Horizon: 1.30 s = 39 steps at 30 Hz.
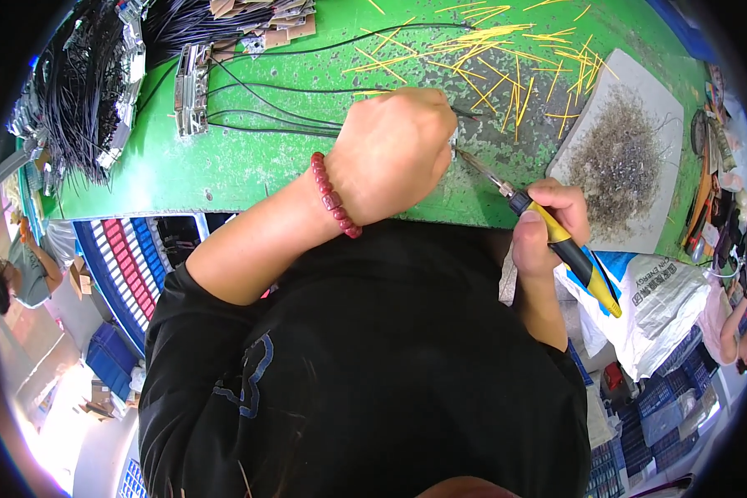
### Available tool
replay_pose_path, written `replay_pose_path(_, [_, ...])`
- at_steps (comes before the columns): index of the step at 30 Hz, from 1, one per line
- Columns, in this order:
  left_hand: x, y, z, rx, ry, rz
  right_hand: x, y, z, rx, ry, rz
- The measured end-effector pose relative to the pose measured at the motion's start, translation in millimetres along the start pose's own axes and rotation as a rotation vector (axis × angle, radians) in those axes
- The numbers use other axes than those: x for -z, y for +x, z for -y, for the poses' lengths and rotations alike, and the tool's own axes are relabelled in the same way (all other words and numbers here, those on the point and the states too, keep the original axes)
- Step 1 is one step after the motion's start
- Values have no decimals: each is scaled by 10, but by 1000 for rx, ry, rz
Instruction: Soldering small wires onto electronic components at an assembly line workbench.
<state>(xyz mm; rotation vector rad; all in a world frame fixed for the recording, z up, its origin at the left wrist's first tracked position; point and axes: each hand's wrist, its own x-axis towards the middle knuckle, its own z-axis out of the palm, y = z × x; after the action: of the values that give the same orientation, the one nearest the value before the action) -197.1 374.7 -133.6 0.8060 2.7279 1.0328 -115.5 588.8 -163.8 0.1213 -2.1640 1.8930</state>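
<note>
In the head view, the person's right hand [574,214] was curled round the handle of a yellow-and-black soldering iron [571,256], thumb and fingers closed on it, with its tip [483,169] pointing up and left toward the left hand. The left hand [402,149] was bent into a loose fist, knuckles up, over the near part of the green tabletop [141,183]. Black cables [266,130] ran from metal pieces [193,90] on the left toward and behind that fist, and yellow tubes [519,95] lay scattered beyond it.

The step in hand looked like working a cable end with the hot tip. The next move seemed to call for a steady left hand and a light, exact touch, with the fingers clear of the heat.

The left fingertips were hidden beneath the fist, so whether they gripped a cable could not be told. A small pale bit showed at the fist's edge, too little to identify, and contact between it and the tip was unclear. The cables' far ends were partly covered.
</note>
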Motion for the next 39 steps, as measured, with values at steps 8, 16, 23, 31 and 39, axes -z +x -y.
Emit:
replay_pose_path(8, [-6, -4, 18, -2, -6, -18, -10, -39, -52, 45, 140, -112])
replay_pose_path(16, [16, 19, 6, -8, -4, 11, -119, 50, 94, -28, 161, -200])
replay_pose_path(23, [45, 13, 32, -18, -5, 31, -262, 551, 110, 80, -346, 80])
replay_pose_path(31, [87, 17, 64, -58, -78, 55, -391, 594, 63, 116, -351, 98])
replay_pose_path(39, [223, 21, 11, 26, -214, 128, -454, 484, 172, 62, -336, 86])
